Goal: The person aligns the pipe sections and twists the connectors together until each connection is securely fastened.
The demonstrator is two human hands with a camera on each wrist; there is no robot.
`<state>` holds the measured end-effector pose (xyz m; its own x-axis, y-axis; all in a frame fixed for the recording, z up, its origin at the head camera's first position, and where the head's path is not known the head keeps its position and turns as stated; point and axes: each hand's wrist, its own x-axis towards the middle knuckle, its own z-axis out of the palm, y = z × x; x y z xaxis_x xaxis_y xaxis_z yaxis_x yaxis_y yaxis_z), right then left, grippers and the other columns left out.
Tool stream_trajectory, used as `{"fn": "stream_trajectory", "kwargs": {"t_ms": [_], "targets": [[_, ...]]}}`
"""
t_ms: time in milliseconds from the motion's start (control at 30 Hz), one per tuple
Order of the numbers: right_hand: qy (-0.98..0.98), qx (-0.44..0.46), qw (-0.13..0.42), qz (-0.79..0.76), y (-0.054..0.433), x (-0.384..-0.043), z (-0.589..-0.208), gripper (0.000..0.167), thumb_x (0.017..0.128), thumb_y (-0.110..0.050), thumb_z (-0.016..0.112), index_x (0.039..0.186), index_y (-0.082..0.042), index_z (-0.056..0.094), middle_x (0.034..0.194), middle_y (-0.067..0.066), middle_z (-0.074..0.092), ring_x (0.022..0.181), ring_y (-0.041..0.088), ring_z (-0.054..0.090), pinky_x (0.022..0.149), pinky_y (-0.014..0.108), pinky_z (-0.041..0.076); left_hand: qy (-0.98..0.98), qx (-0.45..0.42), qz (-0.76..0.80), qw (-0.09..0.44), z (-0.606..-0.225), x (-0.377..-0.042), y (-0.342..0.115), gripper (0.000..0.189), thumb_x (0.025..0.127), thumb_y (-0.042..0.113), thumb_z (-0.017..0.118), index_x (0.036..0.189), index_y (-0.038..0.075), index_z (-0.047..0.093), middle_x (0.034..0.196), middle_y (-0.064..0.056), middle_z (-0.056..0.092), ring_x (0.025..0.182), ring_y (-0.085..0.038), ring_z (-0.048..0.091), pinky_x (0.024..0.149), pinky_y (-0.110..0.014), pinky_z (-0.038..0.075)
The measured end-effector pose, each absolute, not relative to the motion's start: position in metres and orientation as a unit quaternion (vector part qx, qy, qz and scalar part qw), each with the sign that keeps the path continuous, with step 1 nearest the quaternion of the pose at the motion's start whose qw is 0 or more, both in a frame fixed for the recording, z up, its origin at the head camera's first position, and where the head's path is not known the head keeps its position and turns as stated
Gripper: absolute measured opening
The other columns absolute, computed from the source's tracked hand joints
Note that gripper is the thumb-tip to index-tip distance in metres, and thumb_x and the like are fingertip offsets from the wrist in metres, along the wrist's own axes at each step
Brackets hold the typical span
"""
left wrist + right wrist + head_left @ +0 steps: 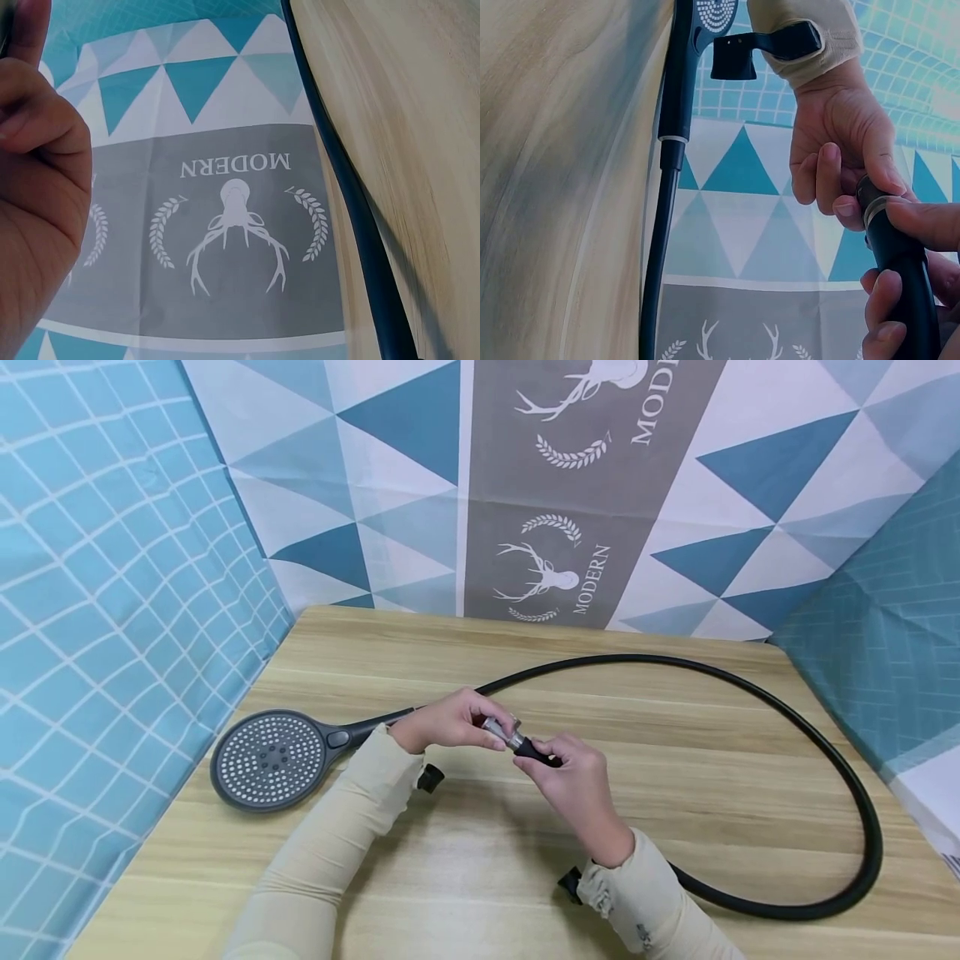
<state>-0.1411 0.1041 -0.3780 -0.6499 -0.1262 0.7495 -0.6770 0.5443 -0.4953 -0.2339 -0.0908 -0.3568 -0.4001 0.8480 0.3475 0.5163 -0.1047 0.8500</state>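
Observation:
With thumb and fingers my left hand (453,720) pinches a silvery metal fitting (514,740) at the free end of a shower hose. Just behind that fitting, my right hand (576,775) grips the hose's black end sleeve (536,752). In the right wrist view both hands meet at this end, and fingers partly cover the fitting. The black hose (780,710) loops over the table's right side. Left of my left hand lies a dark grey shower head (270,760), spray face up, its handle joined to the hose's other end.
The wooden table (480,893) meets a patterned back wall (405,510) and a blue tiled-print side wall (112,610). Black wrist mounts (430,778) stick out beneath both sleeves. A white item (933,793) stands at the right edge.

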Motion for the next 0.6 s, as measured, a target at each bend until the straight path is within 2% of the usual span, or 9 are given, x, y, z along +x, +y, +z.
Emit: {"fn": "stream_trajectory", "kwargs": {"t_ms": [500,600], "targets": [[-0.805,0.284,0.356,0.38,0.1016,-0.139,-0.3789,0.02,0.066,0.009,0.081,0.083,0.008,0.07,0.068,0.01,0.065,0.052,0.01,0.053,0.047,0.016,0.041,0.653,0.515,0.533,0.157,-0.3548,-0.2299,-0.092,0.006,0.082,-0.017,0.061,0.084,-0.011,0.061,0.081,-0.014,0.061,0.069,-0.006,0.049,0.061,-0.023,0.043],[-0.808,0.267,0.346,0.394,0.1001,-0.1378,-0.3784,0.034,0.067,0.006,0.082,0.097,0.011,0.068,0.075,0.012,0.066,0.052,0.01,0.054,0.047,0.017,0.043,0.651,0.518,0.531,0.157,-0.3548,-0.2305,-0.0932,0.007,0.082,-0.018,0.06,0.084,-0.011,0.061,0.081,-0.015,0.061,0.069,-0.006,0.049,0.061,-0.023,0.044]]}}
